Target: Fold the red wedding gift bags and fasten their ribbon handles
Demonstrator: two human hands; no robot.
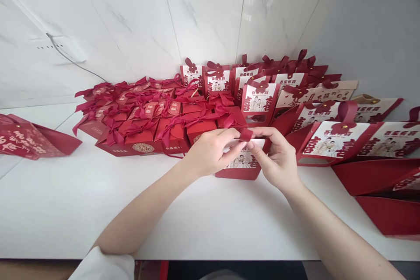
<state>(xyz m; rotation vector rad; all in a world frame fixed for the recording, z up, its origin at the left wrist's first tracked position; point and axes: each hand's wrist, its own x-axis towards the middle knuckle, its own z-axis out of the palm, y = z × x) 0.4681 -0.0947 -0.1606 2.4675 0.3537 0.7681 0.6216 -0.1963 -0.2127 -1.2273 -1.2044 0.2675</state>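
A small red gift bag (241,167) with a white picture panel stands on the white table (183,210) just in front of me. Both hands meet at its top. My left hand (211,151) and my right hand (278,159) each pinch the dark red flap (246,134) at the bag's mouth, fingers closed on it. The hands hide most of the bag's upper edge.
Behind the bag stand several upright red gift bags (259,100) and a cluster of red ribbon-tied boxes (144,118). Flat, unfolded bags (341,140) lie at the right. A red bag (29,140) lies at the far left. A marble wall (197,13) backs the table.
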